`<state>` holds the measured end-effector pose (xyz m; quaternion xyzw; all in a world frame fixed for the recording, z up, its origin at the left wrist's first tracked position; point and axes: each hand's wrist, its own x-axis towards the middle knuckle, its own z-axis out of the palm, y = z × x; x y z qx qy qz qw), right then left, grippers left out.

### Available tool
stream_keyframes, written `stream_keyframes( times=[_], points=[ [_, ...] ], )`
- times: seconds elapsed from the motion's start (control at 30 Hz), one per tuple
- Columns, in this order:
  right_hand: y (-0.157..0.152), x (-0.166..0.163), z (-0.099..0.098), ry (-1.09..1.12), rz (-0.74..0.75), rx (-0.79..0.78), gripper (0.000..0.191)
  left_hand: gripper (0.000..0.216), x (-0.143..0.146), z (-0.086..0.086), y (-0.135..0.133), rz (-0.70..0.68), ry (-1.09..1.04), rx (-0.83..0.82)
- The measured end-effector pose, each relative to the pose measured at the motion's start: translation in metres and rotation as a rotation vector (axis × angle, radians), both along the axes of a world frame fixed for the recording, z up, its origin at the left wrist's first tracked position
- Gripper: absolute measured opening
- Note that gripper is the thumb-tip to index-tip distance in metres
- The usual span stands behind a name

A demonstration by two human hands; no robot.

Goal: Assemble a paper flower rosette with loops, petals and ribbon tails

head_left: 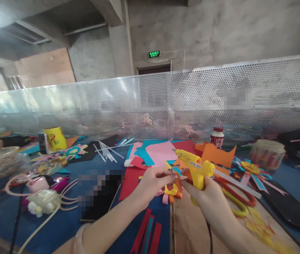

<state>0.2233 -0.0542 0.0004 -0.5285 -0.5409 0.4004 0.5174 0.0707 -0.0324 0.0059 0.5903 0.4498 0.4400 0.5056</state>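
Observation:
My right hand is wrapped round the handle of a yellow glue gun, whose nozzle points left and away from me. A clear glue stick sticks out of its back end. My left hand is closed in a pinch at the upper edge of a small paper flower with a yellow centre and pink and orange loops. The fingertips of both hands nearly meet over the flower, partly hiding it. Below lie red and blue paper strips.
Coloured paper sheets lie beyond my hands, with loose glue sticks to their left. Scissors and a finished-looking paper flower are at right. A dark phone lies left. A perforated metal screen bounds the table.

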Motion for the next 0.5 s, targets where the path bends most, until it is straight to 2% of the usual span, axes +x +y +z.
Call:
stream_keyframes(
  times=[0.13,0.23,0.37,0.5],
  points=[
    [0.001,0.005,-0.005,-0.009,-0.027,-0.036,0.030,0.024,0.000,-0.002,0.000,-0.021,-0.066,0.015],
    [-0.001,0.005,-0.007,0.001,-0.018,-0.050,0.028,0.018,0.001,-0.003,0.000,-0.055,-0.056,0.084],
    [-0.005,0.004,-0.008,-0.007,-0.005,-0.055,0.025,0.012,0.002,-0.007,0.000,-0.124,-0.035,0.057],
    [-0.009,0.007,-0.007,-0.012,-0.036,0.010,0.029,0.012,-0.002,-0.008,0.006,-0.044,-0.006,0.082]
  ],
)
